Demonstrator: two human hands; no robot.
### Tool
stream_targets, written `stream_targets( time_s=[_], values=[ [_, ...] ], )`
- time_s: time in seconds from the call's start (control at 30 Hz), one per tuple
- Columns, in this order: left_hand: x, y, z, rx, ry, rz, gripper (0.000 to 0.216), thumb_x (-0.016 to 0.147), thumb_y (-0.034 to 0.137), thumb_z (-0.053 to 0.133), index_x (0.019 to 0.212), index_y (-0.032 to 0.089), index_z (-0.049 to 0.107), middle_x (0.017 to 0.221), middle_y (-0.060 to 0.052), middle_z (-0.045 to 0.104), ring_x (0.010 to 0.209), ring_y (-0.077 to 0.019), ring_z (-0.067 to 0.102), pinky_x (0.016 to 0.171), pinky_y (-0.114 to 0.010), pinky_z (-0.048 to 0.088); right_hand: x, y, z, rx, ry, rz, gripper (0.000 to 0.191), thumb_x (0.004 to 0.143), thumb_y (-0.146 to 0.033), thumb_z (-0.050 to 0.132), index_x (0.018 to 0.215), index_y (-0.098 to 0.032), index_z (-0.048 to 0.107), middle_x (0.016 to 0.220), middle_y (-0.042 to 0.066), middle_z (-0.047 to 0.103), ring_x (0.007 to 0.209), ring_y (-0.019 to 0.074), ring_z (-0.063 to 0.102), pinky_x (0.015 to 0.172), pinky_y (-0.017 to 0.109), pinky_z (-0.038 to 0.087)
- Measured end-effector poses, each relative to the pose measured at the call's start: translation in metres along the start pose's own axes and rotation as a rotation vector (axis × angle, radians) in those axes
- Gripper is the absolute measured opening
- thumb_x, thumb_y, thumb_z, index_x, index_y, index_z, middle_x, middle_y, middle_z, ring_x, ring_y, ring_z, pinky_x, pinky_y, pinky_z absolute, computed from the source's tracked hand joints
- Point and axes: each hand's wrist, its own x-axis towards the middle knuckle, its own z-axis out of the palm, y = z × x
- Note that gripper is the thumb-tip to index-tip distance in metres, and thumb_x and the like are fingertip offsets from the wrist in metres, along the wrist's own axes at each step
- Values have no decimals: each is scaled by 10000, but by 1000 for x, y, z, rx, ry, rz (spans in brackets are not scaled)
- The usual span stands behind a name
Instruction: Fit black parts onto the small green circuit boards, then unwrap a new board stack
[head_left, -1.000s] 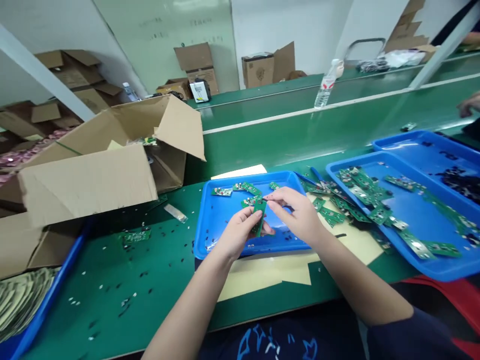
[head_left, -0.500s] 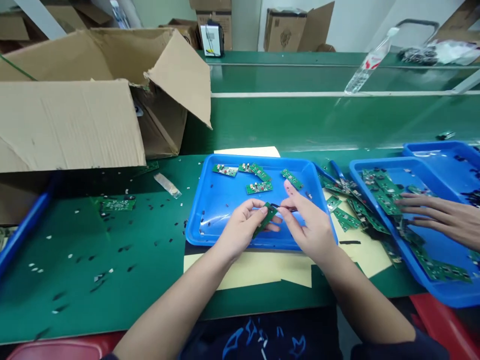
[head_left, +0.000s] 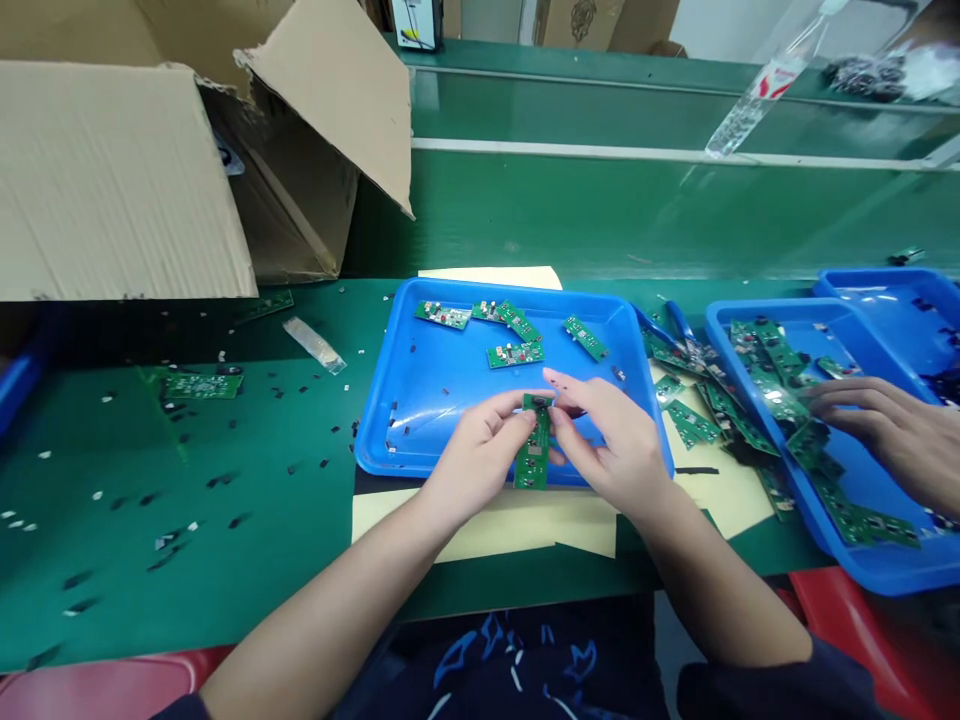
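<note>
Sitting between fingers: circuit board

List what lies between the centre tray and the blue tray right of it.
Head view: green circuit boards, a blue-handled tool, a black strip and yellow paper.

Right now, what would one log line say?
left hand: holding circuit board | right hand: at board's far end | beneath: blue tray

No text is legible, the label on the bottle included.
</note>
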Motion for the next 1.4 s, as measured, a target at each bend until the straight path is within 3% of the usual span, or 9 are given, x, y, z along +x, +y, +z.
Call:
stream_targets(
  time_s=[0.23, 0.47, 0.63, 1.1, 1.4],
  values=[
    [0, -1, 1, -89, -30, -24, 338, 802, 213, 457, 1095, 159, 616, 893, -64, 697, 654, -154, 668, 599, -250, 534, 1, -1, -1, 5, 30, -51, 440, 831, -70, 493, 1248, -206, 521, 769, 57, 643, 664, 177, 561, 581, 319, 486],
    [1, -1, 1, -79, -14, -19, 246, 808, 223, 467, 968, 136, 632, 780, -39, 683, 636, -143, 659, 614, -253, 544, -3, 3, 0, -9, -35, -123, 464, 828, -47, 495, 1270, -187, 490, 775, 64, 626, 675, 176, 534, 586, 321, 490],
    [1, -2, 1, -90, 6, -70, 227, 798, 230, 490, 959, 142, 623, 728, -18, 665, 585, -120, 643, 586, -241, 545, -3, 2, 0, -31, -28, -119, 426, 838, -51, 490, 1245, -174, 505, 780, 65, 616, 672, 166, 530, 576, 311, 489],
    [-1, -3, 4, -47, -5, -22, 205, 850, 264, 464, 883, 127, 613, 638, 2, 642, 506, -87, 605, 519, -200, 522, 0, 0, 2, -76, -14, -147, 323, 835, -37, 493, 1141, -108, 569, 682, 43, 593, 592, 140, 491, 518, 277, 456],
    [-1, -4, 1, -16, -9, 25, 360, 881, 295, 440, 1132, 71, 568, 484, 10, 576, 416, -99, 550, 433, -191, 449, 0, -2, -1, -59, 42, 7, 377, 844, -141, 509, 1221, -138, 518, 786, 63, 648, 723, 177, 613, 660, 338, 549]
  ],
)
